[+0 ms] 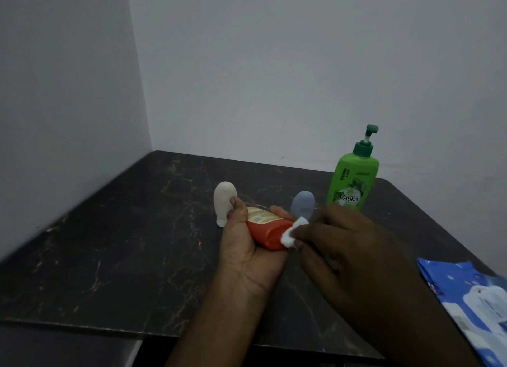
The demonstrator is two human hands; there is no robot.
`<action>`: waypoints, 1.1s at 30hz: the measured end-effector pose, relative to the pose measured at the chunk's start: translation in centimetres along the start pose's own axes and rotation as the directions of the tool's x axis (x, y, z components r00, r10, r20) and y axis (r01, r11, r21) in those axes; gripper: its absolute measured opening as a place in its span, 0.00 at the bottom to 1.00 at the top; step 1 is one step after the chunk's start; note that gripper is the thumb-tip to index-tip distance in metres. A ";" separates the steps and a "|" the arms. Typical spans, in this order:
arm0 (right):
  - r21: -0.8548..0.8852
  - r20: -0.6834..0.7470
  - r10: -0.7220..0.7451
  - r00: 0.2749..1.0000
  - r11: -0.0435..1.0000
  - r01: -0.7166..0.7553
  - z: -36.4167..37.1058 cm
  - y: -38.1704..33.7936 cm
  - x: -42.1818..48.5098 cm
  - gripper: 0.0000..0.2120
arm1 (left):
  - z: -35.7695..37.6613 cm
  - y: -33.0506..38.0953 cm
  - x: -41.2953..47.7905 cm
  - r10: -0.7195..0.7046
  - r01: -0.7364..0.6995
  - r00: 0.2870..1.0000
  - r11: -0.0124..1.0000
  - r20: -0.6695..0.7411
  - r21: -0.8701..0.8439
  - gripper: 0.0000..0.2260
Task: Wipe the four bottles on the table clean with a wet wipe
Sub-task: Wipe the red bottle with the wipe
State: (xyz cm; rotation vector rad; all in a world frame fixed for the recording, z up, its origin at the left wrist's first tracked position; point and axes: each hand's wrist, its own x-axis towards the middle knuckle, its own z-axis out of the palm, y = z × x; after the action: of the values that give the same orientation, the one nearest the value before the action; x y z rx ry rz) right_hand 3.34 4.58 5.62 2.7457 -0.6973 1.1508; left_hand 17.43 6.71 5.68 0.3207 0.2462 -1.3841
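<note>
My left hand point(247, 246) holds an orange bottle point(267, 229) with a cream label, lying across the palm above the table. My right hand point(348, 246) pinches a folded white wet wipe point(293, 233) and presses it against the bottle's right end. Behind the hands a small white bottle point(223, 202) and a small blue-grey bottle point(303, 203) stand upside down on their caps. A tall green pump bottle point(352, 180) stands at the back right.
The dark marble-patterned table point(123, 243) sits in a corner between two pale walls. A blue and white wet-wipe pack point(474, 306) lies at the table's right front edge, beside my right forearm.
</note>
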 end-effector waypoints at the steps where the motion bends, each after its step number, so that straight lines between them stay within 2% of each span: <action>1: -0.003 0.018 0.003 1.000 1.000 -0.003 0.0 0.0 -0.1 0.12 | 0.0 -0.1 0.0 0.001 -0.001 1.000 1.000 0.007 0.007 0.16; 6: 0.029 0.104 -0.018 0.994 0.999 0.015 -0.2 -0.4 -0.2 0.13 | 0.2 -0.4 -0.3 0.025 -0.024 1.000 0.998 -0.017 0.060 0.16; 12: 0.074 0.085 -0.097 0.992 0.993 0.091 0.6 -1.4 0.2 0.13 | 0.1 -0.4 -0.6 0.028 -0.023 0.999 0.989 -0.033 0.144 0.18; 16: 0.029 0.129 -0.021 0.991 0.999 0.017 -0.3 -0.7 0.1 0.13 | -0.1 -0.4 0.0 0.009 -0.009 1.000 1.000 0.004 0.026 0.16; 21: -0.038 0.060 0.041 0.997 0.999 -0.038 -0.3 0.0 -0.1 0.16 | -0.1 -0.8 0.3 0.040 -0.040 0.999 0.999 0.027 0.023 0.15; 27: 0.002 -0.042 -0.051 0.998 0.999 0.051 0.6 -1.0 0.3 0.14 | 0.1 -0.3 -0.2 -0.006 0.004 1.000 0.996 0.014 0.090 0.18; 33: 0.061 0.120 -0.080 0.989 0.995 0.073 -0.5 -0.9 0.2 0.14 | 0.3 -0.6 -0.5 0.022 -0.022 1.000 0.990 -0.002 0.136 0.17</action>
State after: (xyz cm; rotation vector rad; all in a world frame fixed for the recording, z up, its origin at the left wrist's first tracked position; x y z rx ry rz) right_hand 3.55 5.39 6.20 2.8826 -0.5737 1.0088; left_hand 16.73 6.91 6.09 0.4376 0.1506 -1.3814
